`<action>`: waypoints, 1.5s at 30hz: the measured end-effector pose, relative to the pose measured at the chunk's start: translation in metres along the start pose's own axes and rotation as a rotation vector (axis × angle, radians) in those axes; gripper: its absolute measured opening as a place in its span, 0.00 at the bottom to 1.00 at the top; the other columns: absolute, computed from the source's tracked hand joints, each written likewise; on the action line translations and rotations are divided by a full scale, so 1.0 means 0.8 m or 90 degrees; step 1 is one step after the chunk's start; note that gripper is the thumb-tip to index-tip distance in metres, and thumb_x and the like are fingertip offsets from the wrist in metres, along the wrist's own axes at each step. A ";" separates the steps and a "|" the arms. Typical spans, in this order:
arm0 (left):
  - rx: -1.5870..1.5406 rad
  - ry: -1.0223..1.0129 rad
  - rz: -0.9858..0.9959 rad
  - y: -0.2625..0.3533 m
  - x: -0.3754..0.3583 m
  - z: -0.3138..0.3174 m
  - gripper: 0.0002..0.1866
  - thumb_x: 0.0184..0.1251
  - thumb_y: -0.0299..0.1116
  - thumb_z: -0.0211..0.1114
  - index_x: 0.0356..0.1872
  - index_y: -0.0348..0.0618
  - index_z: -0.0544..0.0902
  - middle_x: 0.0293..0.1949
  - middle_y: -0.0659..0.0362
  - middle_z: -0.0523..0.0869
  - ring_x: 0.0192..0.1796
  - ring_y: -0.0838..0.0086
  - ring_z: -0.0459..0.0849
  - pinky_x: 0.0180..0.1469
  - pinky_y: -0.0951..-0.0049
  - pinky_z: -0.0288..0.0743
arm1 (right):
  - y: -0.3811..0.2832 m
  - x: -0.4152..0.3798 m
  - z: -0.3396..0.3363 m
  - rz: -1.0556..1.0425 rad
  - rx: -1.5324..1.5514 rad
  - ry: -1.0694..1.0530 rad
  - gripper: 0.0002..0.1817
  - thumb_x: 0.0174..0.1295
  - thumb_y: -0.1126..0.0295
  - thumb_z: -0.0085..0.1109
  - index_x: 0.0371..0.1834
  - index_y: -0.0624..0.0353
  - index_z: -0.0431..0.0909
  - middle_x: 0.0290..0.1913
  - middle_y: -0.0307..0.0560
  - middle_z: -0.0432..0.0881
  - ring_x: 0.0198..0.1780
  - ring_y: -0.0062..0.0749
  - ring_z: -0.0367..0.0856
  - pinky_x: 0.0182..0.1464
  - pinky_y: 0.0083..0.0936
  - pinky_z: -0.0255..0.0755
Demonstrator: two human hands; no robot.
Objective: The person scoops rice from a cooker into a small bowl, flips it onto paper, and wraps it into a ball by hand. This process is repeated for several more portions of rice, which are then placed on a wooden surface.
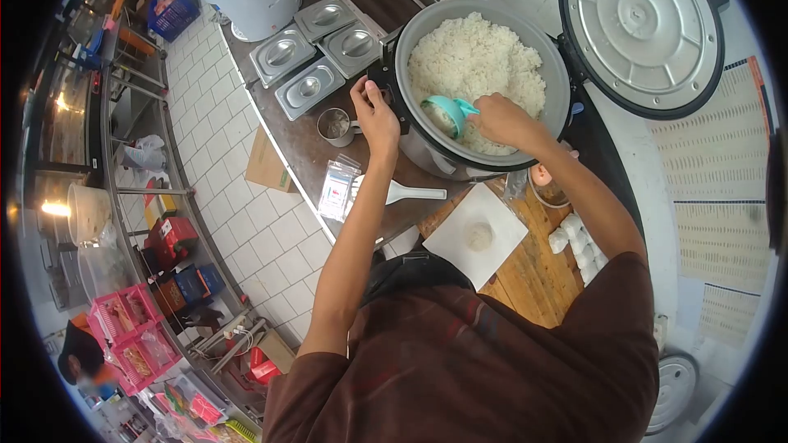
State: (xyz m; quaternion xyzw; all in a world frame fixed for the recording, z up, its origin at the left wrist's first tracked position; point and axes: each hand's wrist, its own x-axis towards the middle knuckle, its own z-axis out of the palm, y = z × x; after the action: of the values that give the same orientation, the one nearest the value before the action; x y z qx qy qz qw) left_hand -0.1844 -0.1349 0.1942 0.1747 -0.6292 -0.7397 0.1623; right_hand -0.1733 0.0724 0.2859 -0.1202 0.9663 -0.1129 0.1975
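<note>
A large round cooker pot (402,74) holds a heap of white rice (476,57). My right hand (501,121) is closed on the handle of a turquoise scoop (447,107), which lies against the rice inside the pot near its front wall and has some rice in it. At the pot's left side, my left hand (377,115) is at the outer rim and handle area, thumb raised and fingers partly hidden. On the wooden surface below the pot lies a white paper sheet (451,226) with a small round mound of rice (478,236).
The open lid (640,12) stands at the upper right. Lidded metal containers (309,89), a metal cup (336,126), a white paddle (414,193) and a packet (336,189) are left of the pot. Eggs (579,246) lie at the right.
</note>
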 end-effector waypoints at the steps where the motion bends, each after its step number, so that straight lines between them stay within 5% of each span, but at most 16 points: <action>1: 0.005 0.005 0.018 -0.001 0.001 0.001 0.21 0.81 0.45 0.48 0.59 0.37 0.70 0.38 0.59 0.77 0.40 0.77 0.75 0.47 0.74 0.73 | -0.005 -0.006 -0.007 -0.001 0.002 0.000 0.17 0.66 0.64 0.57 0.38 0.72 0.81 0.38 0.68 0.83 0.42 0.61 0.84 0.45 0.46 0.77; 7: 0.018 0.002 0.039 0.002 -0.001 0.003 0.21 0.81 0.44 0.46 0.60 0.37 0.69 0.39 0.59 0.76 0.39 0.77 0.74 0.47 0.74 0.72 | -0.009 -0.007 -0.030 -0.040 0.000 -0.033 0.16 0.66 0.64 0.58 0.37 0.72 0.81 0.35 0.69 0.83 0.39 0.60 0.84 0.43 0.46 0.76; 13: 0.016 -0.045 0.000 0.003 0.003 -0.005 0.20 0.82 0.43 0.45 0.61 0.37 0.68 0.43 0.57 0.77 0.42 0.76 0.76 0.48 0.74 0.73 | 0.060 0.008 -0.013 0.101 0.273 -0.167 0.14 0.68 0.63 0.56 0.40 0.67 0.81 0.26 0.61 0.81 0.30 0.53 0.83 0.31 0.41 0.76; 15: 0.020 -0.033 0.017 0.001 0.002 -0.005 0.20 0.82 0.43 0.45 0.61 0.37 0.68 0.43 0.56 0.77 0.43 0.75 0.77 0.49 0.73 0.74 | 0.046 -0.009 0.026 -0.091 0.096 0.264 0.16 0.68 0.62 0.54 0.40 0.68 0.80 0.25 0.60 0.80 0.28 0.53 0.82 0.32 0.43 0.76; 17: 0.048 -0.051 0.000 0.010 -0.001 -0.007 0.23 0.82 0.46 0.44 0.63 0.39 0.68 0.53 0.53 0.76 0.52 0.70 0.77 0.57 0.69 0.70 | 0.039 -0.015 0.022 -0.028 0.057 0.272 0.16 0.69 0.62 0.54 0.41 0.67 0.80 0.25 0.61 0.80 0.30 0.55 0.82 0.34 0.44 0.75; 19: 0.038 -0.059 -0.001 0.003 0.002 -0.006 0.23 0.82 0.46 0.44 0.63 0.38 0.68 0.53 0.53 0.76 0.52 0.70 0.77 0.57 0.69 0.70 | 0.046 -0.022 0.009 0.027 0.011 0.278 0.16 0.69 0.62 0.54 0.42 0.67 0.80 0.25 0.63 0.80 0.32 0.57 0.82 0.37 0.44 0.75; 21: 0.040 -0.051 0.001 0.003 0.001 -0.006 0.23 0.82 0.46 0.44 0.63 0.38 0.68 0.53 0.52 0.76 0.52 0.70 0.77 0.57 0.68 0.71 | 0.065 -0.026 0.000 0.051 0.021 0.113 0.16 0.69 0.63 0.54 0.39 0.68 0.82 0.29 0.67 0.81 0.35 0.61 0.82 0.41 0.48 0.74; 24: 0.015 -0.041 0.025 0.001 0.002 -0.004 0.21 0.82 0.43 0.45 0.61 0.36 0.68 0.46 0.53 0.77 0.47 0.72 0.78 0.53 0.71 0.74 | 0.059 -0.013 0.021 0.022 0.074 0.071 0.17 0.66 0.63 0.56 0.35 0.71 0.81 0.33 0.70 0.82 0.39 0.63 0.83 0.43 0.49 0.76; 34: 0.052 -0.022 0.042 0.006 -0.001 0.000 0.20 0.82 0.43 0.44 0.60 0.36 0.68 0.47 0.53 0.78 0.46 0.72 0.78 0.53 0.71 0.74 | 0.017 -0.007 0.020 -0.041 0.120 0.006 0.18 0.66 0.64 0.57 0.31 0.73 0.80 0.30 0.71 0.81 0.36 0.64 0.83 0.42 0.49 0.75; 37: 0.078 -0.021 0.053 0.003 0.000 -0.001 0.20 0.82 0.42 0.43 0.61 0.36 0.67 0.47 0.53 0.77 0.46 0.71 0.78 0.53 0.71 0.73 | 0.011 -0.008 0.021 -0.068 0.117 0.122 0.17 0.66 0.63 0.57 0.34 0.70 0.81 0.26 0.66 0.81 0.34 0.63 0.81 0.43 0.48 0.73; 40: 0.033 -0.037 0.054 0.000 0.002 0.000 0.20 0.82 0.42 0.43 0.62 0.36 0.67 0.47 0.53 0.77 0.47 0.71 0.77 0.54 0.71 0.73 | 0.003 -0.002 0.019 -0.025 0.109 0.010 0.16 0.67 0.63 0.56 0.38 0.69 0.81 0.27 0.66 0.81 0.34 0.67 0.80 0.44 0.50 0.73; 43: 0.023 -0.045 0.027 -0.002 0.004 -0.002 0.21 0.82 0.43 0.42 0.62 0.36 0.67 0.48 0.52 0.77 0.48 0.71 0.77 0.54 0.71 0.73 | 0.006 -0.013 0.006 -0.089 0.031 0.169 0.16 0.67 0.64 0.56 0.41 0.70 0.81 0.25 0.59 0.82 0.29 0.54 0.84 0.34 0.44 0.76; 45: 0.016 -0.052 0.015 -0.003 0.006 -0.004 0.21 0.82 0.44 0.42 0.63 0.37 0.67 0.48 0.52 0.77 0.48 0.71 0.77 0.54 0.70 0.73 | 0.022 -0.008 -0.039 0.064 0.272 -0.181 0.18 0.68 0.61 0.55 0.47 0.68 0.81 0.22 0.49 0.80 0.24 0.37 0.82 0.25 0.33 0.74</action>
State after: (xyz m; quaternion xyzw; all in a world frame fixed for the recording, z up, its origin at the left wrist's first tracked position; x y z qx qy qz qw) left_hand -0.1876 -0.1394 0.1912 0.1394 -0.6465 -0.7363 0.1430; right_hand -0.1837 0.0965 0.3112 -0.0420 0.8880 -0.2860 0.3576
